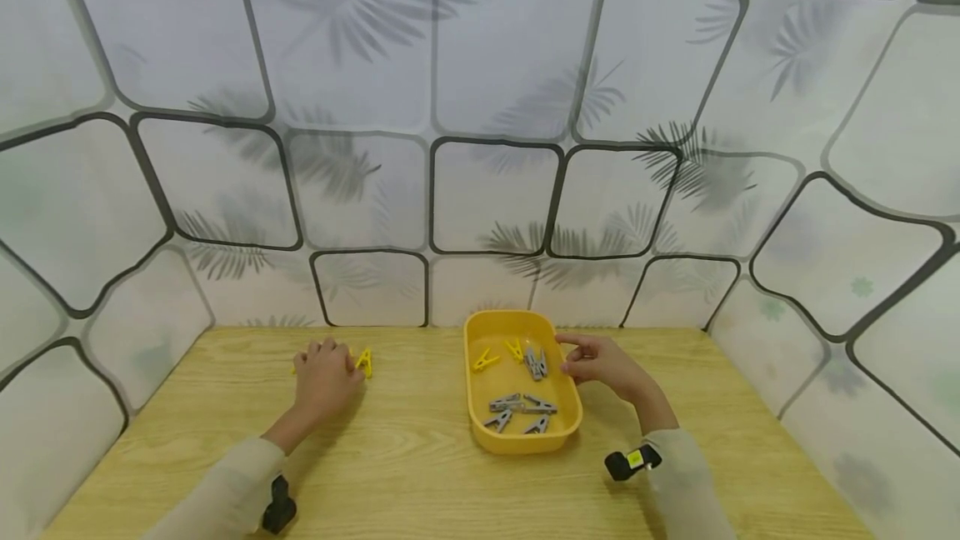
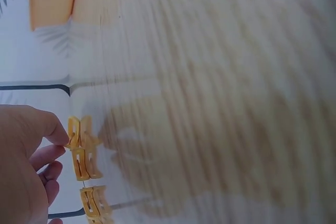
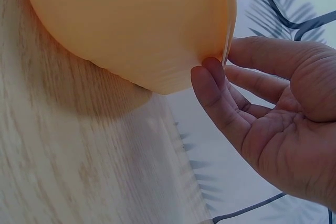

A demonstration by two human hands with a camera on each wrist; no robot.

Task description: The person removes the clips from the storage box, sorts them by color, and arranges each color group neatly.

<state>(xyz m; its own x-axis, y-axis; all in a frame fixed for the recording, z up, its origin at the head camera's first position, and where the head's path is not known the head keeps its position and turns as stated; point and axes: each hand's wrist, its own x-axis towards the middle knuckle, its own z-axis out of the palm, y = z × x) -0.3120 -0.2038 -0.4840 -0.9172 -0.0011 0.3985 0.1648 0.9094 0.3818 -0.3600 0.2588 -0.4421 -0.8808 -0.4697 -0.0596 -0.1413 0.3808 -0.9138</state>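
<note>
At the left of the table, my left hand [image 1: 326, 377] reaches over a few yellow clothespins [image 1: 364, 361], partly hiding them in the head view. The left wrist view shows index finger and thumb pinching the end of one clothespin [image 2: 74, 132] in a row on the table. A yellow plastic basket [image 1: 517, 443] stands right of centre, with several grey clothespins [image 1: 536, 365] and two yellow clothespins [image 1: 484, 359] lying inside. My right hand [image 1: 607, 369] pinches the basket's right rim, fingertips on both sides of it in the right wrist view.
The wood-grain table [image 1: 405, 457] runs back to a patterned curtain [image 1: 375, 290] that also closes off both sides. Each wrist wears a small black camera, the right camera [image 1: 632, 462] having a yellow label. Bare table lies between left hand and basket.
</note>
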